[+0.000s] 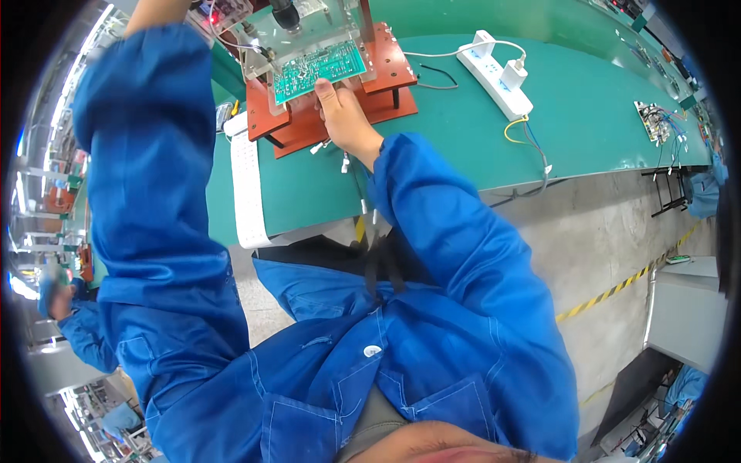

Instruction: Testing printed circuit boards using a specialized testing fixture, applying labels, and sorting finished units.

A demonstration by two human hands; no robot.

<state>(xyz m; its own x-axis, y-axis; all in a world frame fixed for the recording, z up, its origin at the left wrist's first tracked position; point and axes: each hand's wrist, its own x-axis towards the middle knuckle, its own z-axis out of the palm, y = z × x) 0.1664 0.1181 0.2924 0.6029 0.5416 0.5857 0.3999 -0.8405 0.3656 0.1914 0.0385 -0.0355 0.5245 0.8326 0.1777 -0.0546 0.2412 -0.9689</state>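
A green circuit board [320, 69] crowded with small parts lies tilted on a red-brown test fixture [266, 116] with clear plastic plates. My right hand [347, 119] grips the board's near edge, the thumb on top and the other fingers hidden below. Up at the top left, my left hand [157, 11] reaches past the fixture's left side. Its fingers are cut off by the frame's edge, so what it holds cannot be seen. Above the board hangs a black cylindrical part [285, 15]. White-tipped cable connectors [345, 162] dangle in front of the fixture.
A white power strip [494, 73] with plugged-in adapters lies on the green bench [587, 116]. Left of the fixture, a long white strip [247, 189] reaches the bench's front edge. Another wired circuit board [656, 123] sits far right. At far left, a person in a blue sleeve [85, 336] works.
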